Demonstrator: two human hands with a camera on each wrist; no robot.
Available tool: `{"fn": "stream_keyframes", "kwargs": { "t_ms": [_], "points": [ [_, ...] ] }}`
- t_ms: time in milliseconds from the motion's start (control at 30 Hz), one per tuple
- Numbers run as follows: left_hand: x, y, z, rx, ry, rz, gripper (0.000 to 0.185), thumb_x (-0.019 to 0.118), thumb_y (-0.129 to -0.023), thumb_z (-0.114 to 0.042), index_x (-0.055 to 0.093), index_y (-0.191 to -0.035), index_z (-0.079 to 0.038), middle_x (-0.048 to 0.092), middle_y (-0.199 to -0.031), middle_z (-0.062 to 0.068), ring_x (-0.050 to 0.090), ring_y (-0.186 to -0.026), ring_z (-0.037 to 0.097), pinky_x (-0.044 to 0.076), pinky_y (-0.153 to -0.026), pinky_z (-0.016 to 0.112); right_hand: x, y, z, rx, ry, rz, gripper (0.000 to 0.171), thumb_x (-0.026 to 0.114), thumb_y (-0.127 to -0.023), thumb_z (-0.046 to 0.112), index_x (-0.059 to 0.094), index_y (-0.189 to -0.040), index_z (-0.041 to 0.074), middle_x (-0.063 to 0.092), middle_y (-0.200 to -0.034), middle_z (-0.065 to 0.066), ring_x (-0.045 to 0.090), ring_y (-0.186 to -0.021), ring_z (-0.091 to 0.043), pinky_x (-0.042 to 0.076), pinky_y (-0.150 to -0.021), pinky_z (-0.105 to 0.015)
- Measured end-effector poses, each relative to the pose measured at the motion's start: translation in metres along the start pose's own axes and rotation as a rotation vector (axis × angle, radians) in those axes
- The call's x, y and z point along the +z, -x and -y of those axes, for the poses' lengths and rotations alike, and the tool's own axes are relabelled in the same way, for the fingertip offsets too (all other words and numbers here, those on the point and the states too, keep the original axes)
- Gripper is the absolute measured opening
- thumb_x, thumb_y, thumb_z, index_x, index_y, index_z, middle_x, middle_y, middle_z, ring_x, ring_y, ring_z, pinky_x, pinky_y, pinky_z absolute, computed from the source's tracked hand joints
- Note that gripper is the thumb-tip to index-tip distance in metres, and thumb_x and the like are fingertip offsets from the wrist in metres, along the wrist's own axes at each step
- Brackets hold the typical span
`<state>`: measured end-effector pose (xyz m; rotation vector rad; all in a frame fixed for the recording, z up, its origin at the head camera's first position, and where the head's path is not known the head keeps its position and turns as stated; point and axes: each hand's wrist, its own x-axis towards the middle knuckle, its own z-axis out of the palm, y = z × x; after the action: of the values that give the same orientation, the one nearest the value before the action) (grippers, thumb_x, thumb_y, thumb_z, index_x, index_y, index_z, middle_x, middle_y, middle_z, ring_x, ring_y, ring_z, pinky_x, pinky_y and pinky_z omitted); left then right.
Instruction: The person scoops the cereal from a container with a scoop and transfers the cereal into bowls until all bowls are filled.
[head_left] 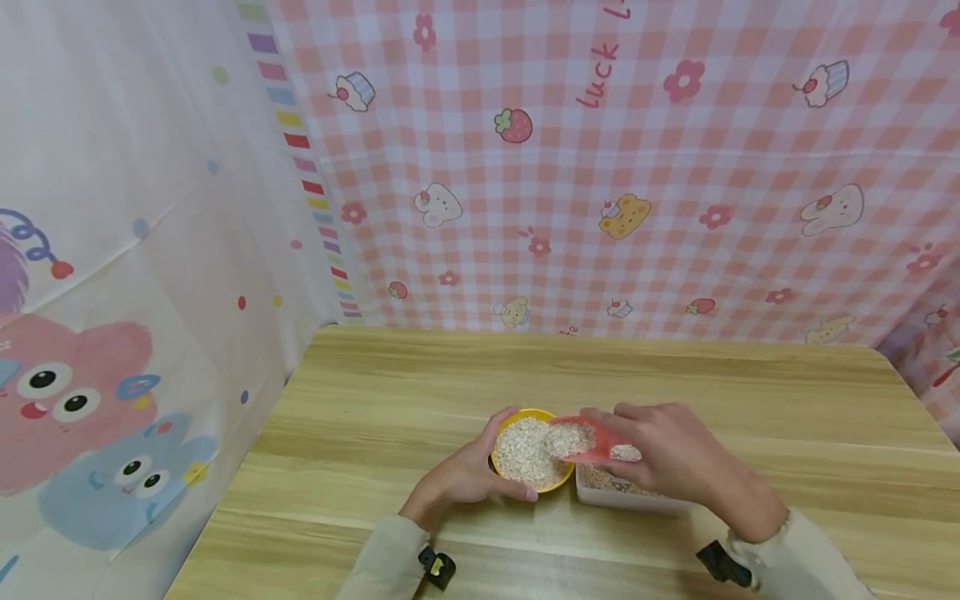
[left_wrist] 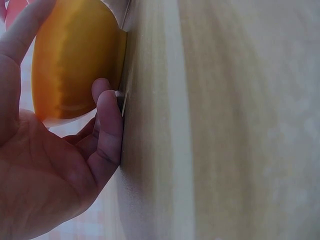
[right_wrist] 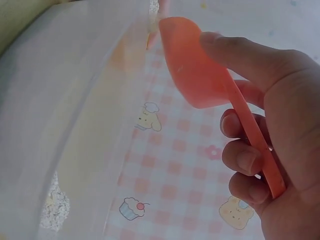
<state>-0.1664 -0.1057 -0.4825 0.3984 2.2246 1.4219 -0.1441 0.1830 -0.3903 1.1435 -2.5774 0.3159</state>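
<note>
A yellow bowl (head_left: 536,412) full of pale flakes (head_left: 525,454) like oats stands on the table. My left hand (head_left: 468,475) holds it from the left, thumb along the near side and fingers round the far side. In the left wrist view, curled fingers sit low against the bowl's outer wall (left_wrist: 80,60). My right hand (head_left: 667,446) grips a red-orange scoop (head_left: 602,448) by its handle, with the thumb on the back of its head in the right wrist view. Flakes fill the scoop, whose mouth overlaps the bowl's right rim.
Just right of the bowl, partly under the right hand, stands a translucent white rectangular container (head_left: 630,498) with more flakes inside. The wooden table (head_left: 375,392) reaches back to a pink checked cloth (head_left: 480,175). A white cartoon-printed cloth (head_left: 172,292) hangs along the left.
</note>
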Motion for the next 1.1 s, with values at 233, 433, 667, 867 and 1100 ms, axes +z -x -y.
{"fn": "stream_keyframes", "kwargs": {
  "t_ms": [233,433,667,867,1100],
  "points": [
    [0.0,0.0,0.0,-0.011,-0.009,0.0,0.117,0.092,-0.068,-0.036,0.016,-0.156,-0.039,0.039,-0.153,0.008,0.036,-0.14,0.031,0.022,-0.115,0.059,0.0,-0.005,0.003,-0.031,0.047,-0.012,0.052,0.082,-0.078,0.041,0.07,-0.122,0.017,0.054,-0.07,0.009,0.033,-0.053,0.001,0.029,-0.048,-0.017],
    [0.0,0.0,0.0,-0.007,-0.006,0.004,0.117,0.092,-0.068,-0.037,0.014,-0.157,-0.038,0.039,-0.153,0.007,0.035,-0.14,0.03,0.022,-0.115,0.059,-0.002,-0.008,0.005,-0.069,0.096,-0.027,0.054,0.085,-0.074,0.039,0.071,-0.12,0.016,0.054,-0.07,0.01,0.034,-0.053,0.0,0.029,-0.048,-0.017],
    [0.0,0.0,0.0,-0.017,-0.006,0.003,0.116,0.091,-0.069,-0.036,0.015,-0.156,-0.039,0.041,-0.151,0.007,0.037,-0.139,0.029,0.023,-0.114,0.059,-0.004,-0.012,0.008,-0.116,0.158,-0.039,0.054,0.087,-0.072,0.037,0.071,-0.119,0.016,0.052,-0.067,0.009,0.033,-0.051,-0.003,0.029,-0.047,-0.018],
    [0.0,0.0,-0.001,-0.027,-0.004,0.003,0.116,0.092,-0.069,-0.036,0.015,-0.156,-0.041,0.041,-0.151,0.007,0.038,-0.137,0.029,0.024,-0.114,0.06,-0.002,-0.015,0.006,-0.177,0.19,-0.124,0.054,0.091,-0.067,0.032,0.071,-0.114,0.013,0.049,-0.064,0.008,0.037,-0.05,-0.005,0.031,-0.046,-0.019],
    [0.0,0.0,-0.001,-0.017,0.006,0.003,0.116,0.092,-0.068,-0.036,0.017,-0.155,-0.04,0.043,-0.148,0.005,0.041,-0.133,0.026,0.025,-0.113,0.058,-0.001,-0.015,0.005,-0.206,0.246,-0.12,0.057,0.091,-0.066,0.03,0.068,-0.116,0.012,0.054,-0.066,0.006,0.051,-0.053,-0.009,0.043,-0.048,-0.024]
  ]
}}
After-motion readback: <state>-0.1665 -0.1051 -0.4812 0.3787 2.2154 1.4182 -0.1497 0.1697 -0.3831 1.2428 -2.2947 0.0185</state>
